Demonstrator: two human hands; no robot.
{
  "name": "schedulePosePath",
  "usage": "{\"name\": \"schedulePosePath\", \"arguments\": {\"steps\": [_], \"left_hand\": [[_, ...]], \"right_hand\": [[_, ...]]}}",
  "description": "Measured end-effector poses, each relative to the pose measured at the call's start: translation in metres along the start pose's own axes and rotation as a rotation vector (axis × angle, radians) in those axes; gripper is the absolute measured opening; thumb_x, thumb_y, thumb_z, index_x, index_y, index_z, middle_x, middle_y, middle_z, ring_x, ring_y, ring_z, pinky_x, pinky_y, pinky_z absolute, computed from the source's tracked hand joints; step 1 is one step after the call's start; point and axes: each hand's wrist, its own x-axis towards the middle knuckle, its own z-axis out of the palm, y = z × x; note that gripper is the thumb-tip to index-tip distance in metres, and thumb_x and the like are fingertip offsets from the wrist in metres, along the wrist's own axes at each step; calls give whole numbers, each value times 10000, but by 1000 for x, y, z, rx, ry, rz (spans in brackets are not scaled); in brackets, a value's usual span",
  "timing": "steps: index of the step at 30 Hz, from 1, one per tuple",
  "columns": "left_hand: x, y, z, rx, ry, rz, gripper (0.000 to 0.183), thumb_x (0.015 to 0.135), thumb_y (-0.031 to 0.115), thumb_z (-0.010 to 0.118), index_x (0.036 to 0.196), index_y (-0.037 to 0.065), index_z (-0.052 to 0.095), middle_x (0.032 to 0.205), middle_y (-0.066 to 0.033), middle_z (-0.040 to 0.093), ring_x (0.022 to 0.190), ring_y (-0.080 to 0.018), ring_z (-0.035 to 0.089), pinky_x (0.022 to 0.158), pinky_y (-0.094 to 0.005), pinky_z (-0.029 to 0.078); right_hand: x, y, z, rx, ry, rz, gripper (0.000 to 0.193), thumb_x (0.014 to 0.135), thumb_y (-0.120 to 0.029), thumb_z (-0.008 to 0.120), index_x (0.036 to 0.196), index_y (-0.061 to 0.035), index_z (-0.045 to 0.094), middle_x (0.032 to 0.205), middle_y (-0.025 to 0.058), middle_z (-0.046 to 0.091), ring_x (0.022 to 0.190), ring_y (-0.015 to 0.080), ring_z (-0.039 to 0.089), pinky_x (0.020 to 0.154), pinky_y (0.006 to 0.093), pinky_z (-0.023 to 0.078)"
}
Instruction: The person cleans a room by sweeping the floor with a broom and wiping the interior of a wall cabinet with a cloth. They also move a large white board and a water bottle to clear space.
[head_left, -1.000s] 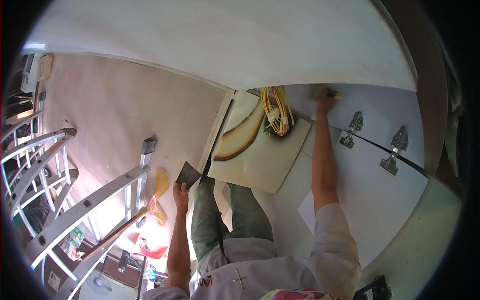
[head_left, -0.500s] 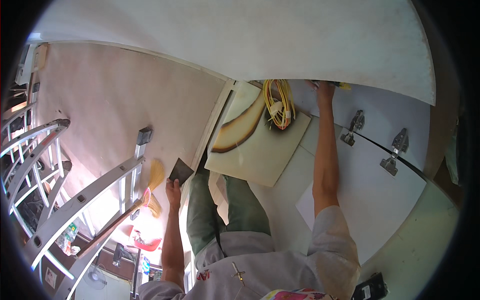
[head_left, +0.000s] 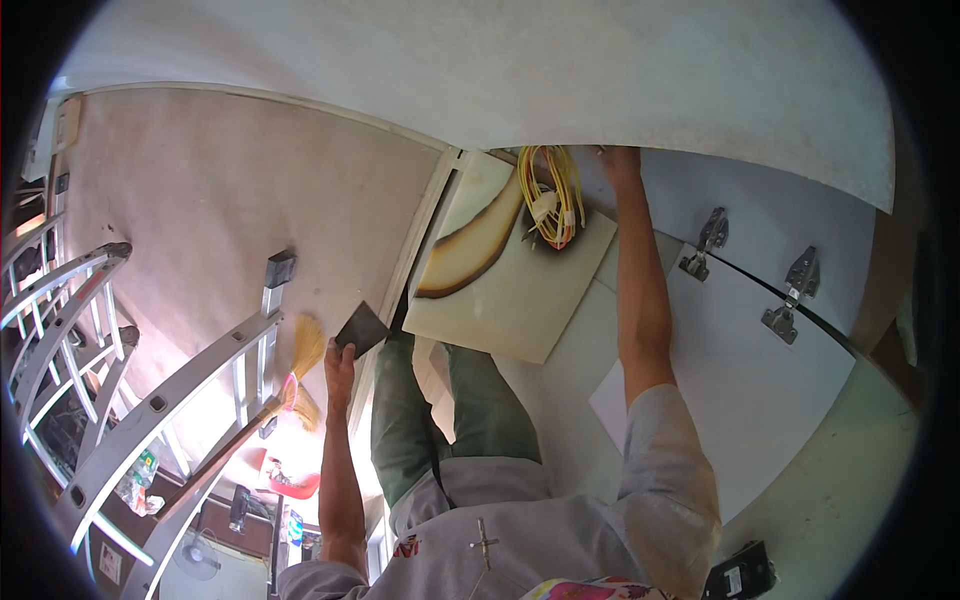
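My left hand (head_left: pixel 341 364) grips a thin, dark grey square sheet (head_left: pixel 362 328) by its lower corner, out to the left of my legs. Its exact kind does not show. My right arm stretches up and forward, and my right hand (head_left: pixel 622 160) reaches behind the edge of a large whitish panel (head_left: pixel 600 75). Most of its fingers are hidden there, so anything in them is out of sight. Close to that hand, a coil of yellow cable (head_left: pixel 568 195) hangs over a pale board (head_left: pixel 500 312) with a brown scorched band.
An aluminium ladder (head_left: pixel 190 398) stands at the left, near a straw broom (head_left: pixel 308 345) and a red dustpan-like container (head_left: pixel 290 487). Metal hinges (head_left: pixel 712 232) join white panels (head_left: pixel 740 385) on the right. A black device (head_left: pixel 742 575) lies at the lower right.
My right hand has gone farther behind the whitish panel; the yellow-and-black item beside it is no longer visible. My left hand has moved slightly left and up with the dark sheet.
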Motion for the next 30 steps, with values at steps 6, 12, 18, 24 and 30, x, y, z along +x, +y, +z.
{"name": "schedulePosePath", "arguments": {"steps": [6, 12, 18, 24, 30], "left_hand": [[23, 96, 77, 273, -293, 235, 363, 842, 125, 535, 1161, -48, 524, 1022, -179, 631, 901, -259, 628, 770, -359, 488], [69, 154, 174, 870, -597, 330, 346, 792, 132, 536, 1121, 26, 554, 990, -225, 613, 921, -401, 584, 829, -463, 467], [57, 214, 249, 587, -256, 714, 402, 780, 129, 575, 1160, 11, 515, 1201, -218, 508, 1121, -388, 478, 945, -463, 397], [65, 202, 338, -45, -620, 471, 477, 745, 151, 631, 1180, 0, 505, 1146, -216, 514, 1040, -331, 504, 889, -375, 414], [18, 287, 327, -450, -876, 137, 472, 783, 92, 590, 1223, 12, 438, 1100, -71, 485, 1021, -169, 485, 918, -314, 384]], "right_hand": [[-66, 16, -30, 188, 321, 80, 370, 846, -209, 660, 1175, -113, 520, 1128, 67, 552, 1006, 239, 573, 772, 444, 560], [-140, 28, -26, 234, 482, -7, 361, 840, -213, 667, 1167, -127, 541, 1112, 48, 551, 977, 201, 567, 766, 430, 556], [-171, 17, -21, 190, 555, -47, 356, 862, -248, 637, 1183, -129, 538, 1134, 54, 538, 981, 192, 552, 755, 408, 553], [-173, 10, -21, 230, 566, -34, 377, 862, -249, 630, 1198, -114, 527, 1159, 65, 529, 1019, 216, 543, 728, 383, 565], [-177, 10, -35, 176, 548, -51, 403, 860, -277, 635, 1211, -118, 519, 1191, 74, 509, 1050, 228, 517, 775, 406, 541]]}}
